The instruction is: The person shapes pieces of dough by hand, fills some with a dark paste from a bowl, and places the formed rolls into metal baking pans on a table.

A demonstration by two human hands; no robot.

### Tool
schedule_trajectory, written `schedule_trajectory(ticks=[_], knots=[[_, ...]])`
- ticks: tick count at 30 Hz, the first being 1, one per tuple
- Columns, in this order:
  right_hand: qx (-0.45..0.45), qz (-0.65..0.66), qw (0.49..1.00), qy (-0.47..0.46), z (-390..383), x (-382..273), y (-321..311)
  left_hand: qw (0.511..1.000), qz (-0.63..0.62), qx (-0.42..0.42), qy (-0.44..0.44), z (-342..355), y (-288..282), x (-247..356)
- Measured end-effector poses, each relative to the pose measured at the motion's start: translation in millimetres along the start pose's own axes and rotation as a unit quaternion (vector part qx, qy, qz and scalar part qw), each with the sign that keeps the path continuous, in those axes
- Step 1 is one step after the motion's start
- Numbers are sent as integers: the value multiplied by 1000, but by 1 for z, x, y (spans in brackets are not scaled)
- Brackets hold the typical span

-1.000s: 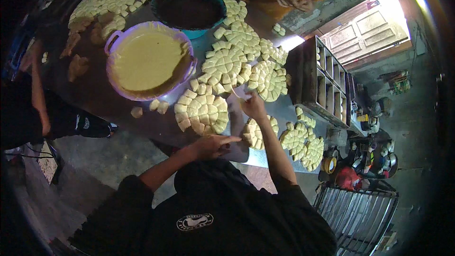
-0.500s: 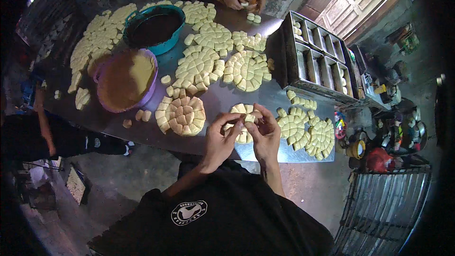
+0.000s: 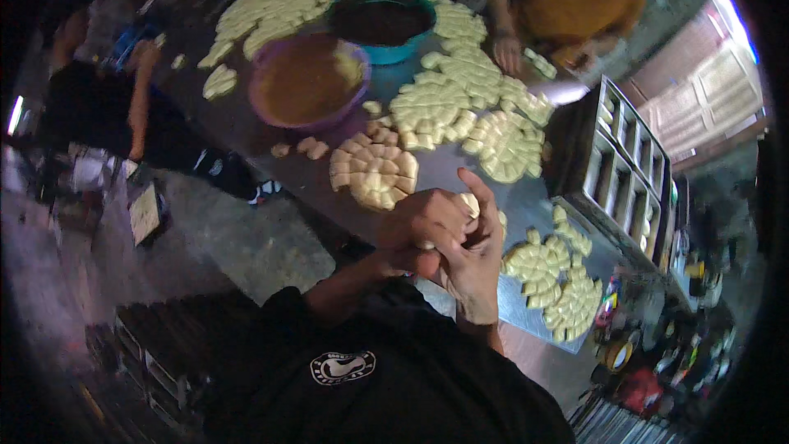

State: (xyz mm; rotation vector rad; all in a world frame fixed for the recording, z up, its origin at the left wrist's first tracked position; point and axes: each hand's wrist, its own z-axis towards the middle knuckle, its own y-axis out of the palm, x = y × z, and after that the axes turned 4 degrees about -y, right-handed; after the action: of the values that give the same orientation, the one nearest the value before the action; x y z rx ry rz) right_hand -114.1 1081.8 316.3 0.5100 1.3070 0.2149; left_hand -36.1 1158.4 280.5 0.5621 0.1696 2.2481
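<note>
Close together over the table's near edge, my left hand [image 3: 423, 226] and my right hand [image 3: 478, 259] are closed around a small pale dough piece [image 3: 471, 205]. Only part of the dough shows between the fingers; motion blurs the rest. The left fingers are curled in, while one right finger points up. Just beyond the left hand lies a browner dough round [image 3: 374, 173] cut into wedges. Paler cut dough rounds [image 3: 542, 271] sit to the right of my right hand, and another cut round [image 3: 508, 146] lies farther off.
A purple basin [image 3: 366, 86] and a teal basin [image 3: 419, 48] stand on the metal table [image 3: 283, 173]. Divided metal baking tins [image 3: 612, 168] are at the right. One person in orange [image 3: 575, 4] works across the table; another person in black [image 3: 99, 99] is at the left.
My view has swung to the left, so the table sits farther right and the person in black shows more. My hands have come closer together, the left one now curled over the dough.
</note>
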Motion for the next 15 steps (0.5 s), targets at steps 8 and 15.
schedule_trajectory(ticks=[8,15], knots=[[-136,222,948,184,64,55,65,935,120,289,-168,-33,-88,27],[-398,-562,709,-154,211,156,133,706,-32,474,-525,-85,-193,54]])
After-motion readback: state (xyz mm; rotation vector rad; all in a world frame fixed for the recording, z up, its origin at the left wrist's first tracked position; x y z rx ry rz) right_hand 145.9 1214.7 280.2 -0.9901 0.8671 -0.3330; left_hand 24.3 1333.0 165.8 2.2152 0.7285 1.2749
